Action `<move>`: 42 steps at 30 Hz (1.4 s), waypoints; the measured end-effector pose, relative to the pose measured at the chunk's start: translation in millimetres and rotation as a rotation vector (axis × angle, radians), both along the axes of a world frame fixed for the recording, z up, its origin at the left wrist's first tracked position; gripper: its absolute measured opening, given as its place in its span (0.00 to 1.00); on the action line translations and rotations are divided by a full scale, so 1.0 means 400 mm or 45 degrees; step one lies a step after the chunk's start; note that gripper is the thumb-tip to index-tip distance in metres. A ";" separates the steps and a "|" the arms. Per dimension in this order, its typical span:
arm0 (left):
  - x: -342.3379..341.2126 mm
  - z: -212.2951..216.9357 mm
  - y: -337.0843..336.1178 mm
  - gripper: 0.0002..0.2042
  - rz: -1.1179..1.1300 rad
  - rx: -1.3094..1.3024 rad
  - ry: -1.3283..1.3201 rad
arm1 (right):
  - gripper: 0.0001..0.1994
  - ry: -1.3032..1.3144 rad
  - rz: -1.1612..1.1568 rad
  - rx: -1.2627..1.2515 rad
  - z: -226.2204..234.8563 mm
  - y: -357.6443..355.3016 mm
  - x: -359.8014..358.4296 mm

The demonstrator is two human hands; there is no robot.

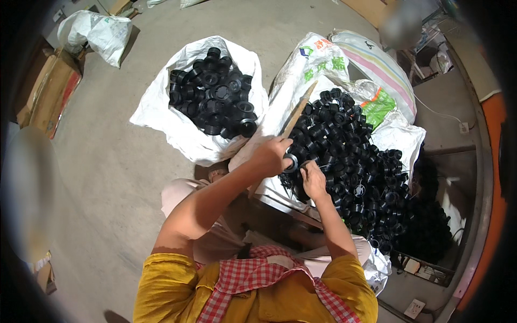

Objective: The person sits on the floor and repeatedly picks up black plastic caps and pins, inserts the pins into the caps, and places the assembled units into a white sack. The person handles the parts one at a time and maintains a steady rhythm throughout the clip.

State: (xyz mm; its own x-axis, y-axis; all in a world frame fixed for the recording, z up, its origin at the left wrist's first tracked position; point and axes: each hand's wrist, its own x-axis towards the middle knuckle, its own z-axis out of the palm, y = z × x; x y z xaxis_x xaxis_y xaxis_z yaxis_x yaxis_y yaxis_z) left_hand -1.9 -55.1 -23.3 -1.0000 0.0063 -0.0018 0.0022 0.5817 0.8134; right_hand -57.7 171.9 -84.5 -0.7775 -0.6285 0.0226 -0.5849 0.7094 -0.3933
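Just beyond the fingers of the left hand (271,156), a black ring-shaped plastic fitting (291,163) with a paler rim is showing; these fingers are resting curled at its left side and are apparently gripping it. Immediately to its right, the fingers of the right hand (314,182) are lying bent close together; whether they are pinching a piece cannot be told, since dark parts behind them are masking the tips. A wooden strip (299,112) is slanting away beyond the left fingers, which are hiding whether they are touching it. Beyond and to the right of both sets of fingers, a loose heap of black fittings (340,141) is spreading; farther off, beyond and left, an open white sack (153,116) is containing similar pieces.

Principal risks, as judged: the smooth, curved rim is offering the left fingers little purchase, so an uneven squeeze could be sending the fitting into the heap, where its matching colour would be concealing it. The heap is lying unrestrained beside the right fingers, so a nudge could be starting a slide. The strip is projecting over nearby pieces, so a turning wrist could be sweeping some aside.
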 end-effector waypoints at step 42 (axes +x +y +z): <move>-0.027 0.081 -0.049 0.34 0.351 -0.566 0.173 | 0.33 0.151 -0.527 0.369 -0.223 -0.133 -0.156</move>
State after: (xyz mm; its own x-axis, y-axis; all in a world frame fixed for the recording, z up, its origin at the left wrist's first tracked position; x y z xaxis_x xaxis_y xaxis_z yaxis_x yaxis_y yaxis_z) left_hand -12.9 -74.6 9.0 -0.9559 -0.2280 0.1849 -0.1109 0.8637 0.4916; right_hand -120.1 118.5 -173.8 -0.9650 -0.2621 -0.0035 -0.2606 0.9609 -0.0941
